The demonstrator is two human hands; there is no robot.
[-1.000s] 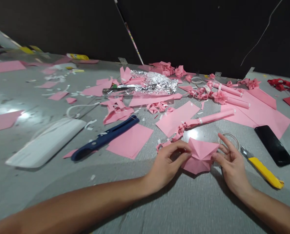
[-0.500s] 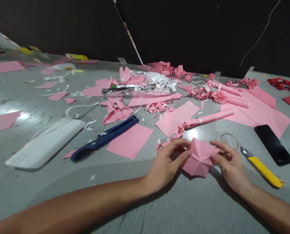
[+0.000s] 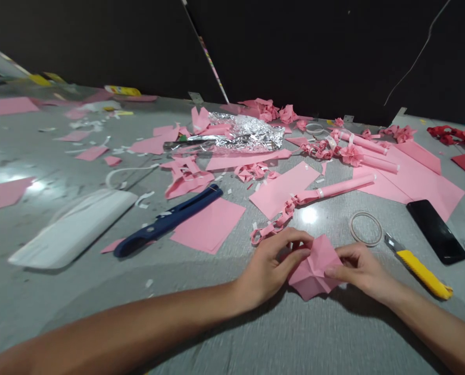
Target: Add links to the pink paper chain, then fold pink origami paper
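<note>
Between my two hands is a creased piece of pink paper (image 3: 314, 273), with fold lines running out from its middle. My left hand (image 3: 273, 265) pinches its left edge between thumb and fingers. On the other side, my right hand (image 3: 357, 268) grips the right edge, thumb on top. Just beyond my left hand lies a pink paper chain (image 3: 269, 229) joined to a rolled pink paper tube (image 3: 345, 188). To the right of my right hand are a roll of clear tape (image 3: 366, 228) and a yellow utility knife (image 3: 424, 273).
A black phone (image 3: 436, 232) lies at the right. On the left are blue-handled scissors (image 3: 168, 221), pink sheets (image 3: 212, 224) and a white packet (image 3: 74, 229). Crumpled clear wrap (image 3: 248, 130) and pink paper flowers (image 3: 267, 109) lie farther back, before a dark wall (image 3: 295, 52).
The pink paper has come slightly nearer to me and its creases have bent inward. My right hand has shifted left, its fingers closing on the paper's edge.
</note>
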